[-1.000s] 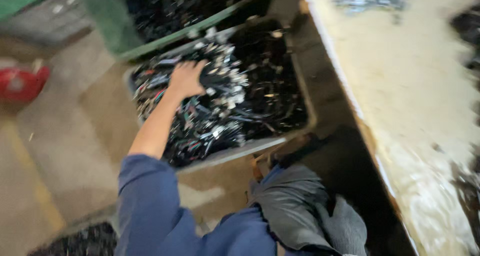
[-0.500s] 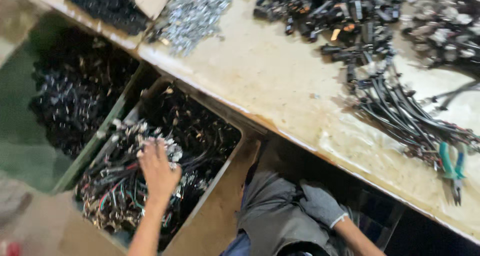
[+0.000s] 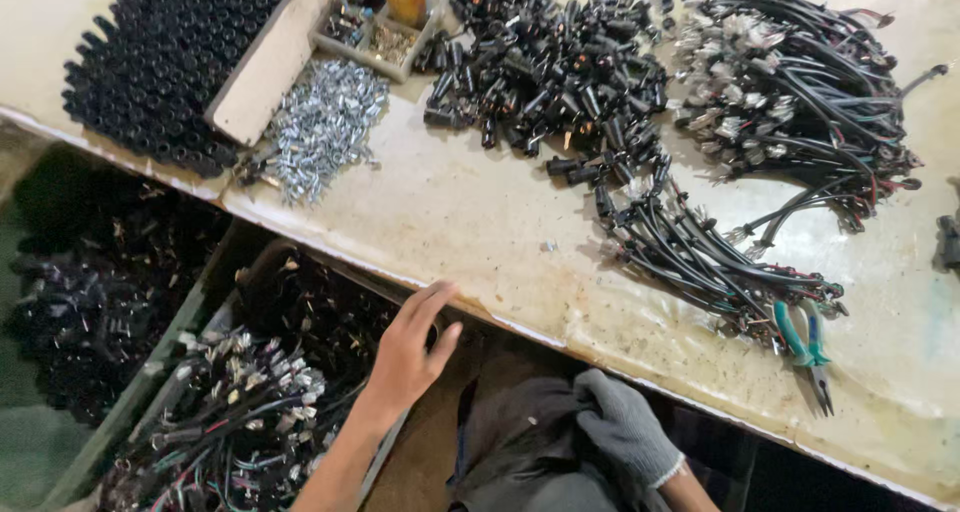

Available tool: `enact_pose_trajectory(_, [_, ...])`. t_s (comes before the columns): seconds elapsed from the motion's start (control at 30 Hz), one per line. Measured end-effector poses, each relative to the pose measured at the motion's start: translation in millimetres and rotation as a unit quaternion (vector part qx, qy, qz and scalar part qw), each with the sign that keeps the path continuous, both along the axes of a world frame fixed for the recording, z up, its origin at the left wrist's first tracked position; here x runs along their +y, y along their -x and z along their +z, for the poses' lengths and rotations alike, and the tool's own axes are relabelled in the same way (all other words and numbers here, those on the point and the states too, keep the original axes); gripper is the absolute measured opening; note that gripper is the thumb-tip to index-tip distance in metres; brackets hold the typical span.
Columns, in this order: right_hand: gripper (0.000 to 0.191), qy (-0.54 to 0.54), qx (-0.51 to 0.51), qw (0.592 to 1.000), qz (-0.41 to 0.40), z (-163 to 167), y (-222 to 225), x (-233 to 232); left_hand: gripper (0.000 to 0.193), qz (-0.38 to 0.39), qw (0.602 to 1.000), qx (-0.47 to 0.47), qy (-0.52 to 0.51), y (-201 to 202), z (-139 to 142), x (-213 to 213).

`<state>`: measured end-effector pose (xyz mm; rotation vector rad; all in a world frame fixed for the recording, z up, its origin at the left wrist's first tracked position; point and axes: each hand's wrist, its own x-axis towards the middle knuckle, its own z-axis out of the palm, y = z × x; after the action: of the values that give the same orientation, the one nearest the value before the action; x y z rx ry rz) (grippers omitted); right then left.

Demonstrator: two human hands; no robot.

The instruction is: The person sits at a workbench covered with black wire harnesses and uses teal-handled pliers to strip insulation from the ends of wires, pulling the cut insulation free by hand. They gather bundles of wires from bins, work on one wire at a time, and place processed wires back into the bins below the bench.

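Note:
My left hand [image 3: 410, 352] is bare and empty, fingers apart, raised just below the worktable's front edge [image 3: 470, 307] and above a box of wired connectors [image 3: 240, 422]. My right hand [image 3: 625, 427] wears a grey knit glove and rests on dark grey cloth in my lap [image 3: 520, 452], fingers curled on the fabric. On the table lie a bundle of black cables [image 3: 700, 262], a heap of black plugs [image 3: 550, 72] and a pile of small silver metal pieces [image 3: 320, 122].
Green-handled pliers [image 3: 805, 347] lie near the table's front right. More wired cables [image 3: 800, 82] sit at the back right, rows of black caps [image 3: 160, 62] at the back left, and a small tray with an orange cup [image 3: 385, 22]. A green crate of black parts [image 3: 80, 292] stands left.
My left hand has lifted out of the connector box and come up empty toward the table edge. The view has swung up over the tabletop.

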<state>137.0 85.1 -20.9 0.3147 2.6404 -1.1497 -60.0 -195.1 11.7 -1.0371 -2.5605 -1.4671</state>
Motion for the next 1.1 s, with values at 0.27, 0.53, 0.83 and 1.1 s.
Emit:
enact_pose_trajectory(0.27, [0.036, -0.006, 0.021, 0.995, -0.099, 40.0, -59.5, 48.9, 0.079, -0.074, 0.988, 0.131, 0.040, 171.1, 8.3, 119.7])
enact_pose_trajectory(0.53, [0.049, -0.467, 0.135, 0.833, -0.265, 72.2, -5.8, 177.6, 0.075, -0.028, 0.971, 0.205, 0.118, 206.4, 31.5, 267.8])
enact_pose_trajectory(0.83, [0.045, -0.433, 0.158, 0.810, -0.361, 38.6, 0.4, 175.5, 0.062, 0.008, 0.949, 0.174, 0.263, 281.6, 84.0, 300.0])
enact_pose_trajectory(1.1, [0.048, -0.404, 0.119, 0.820, -0.387, 53.6, 33.5, 164.1, 0.060, 0.166, 0.971, 0.005, 0.169, 398.9, 143.4, 292.5])
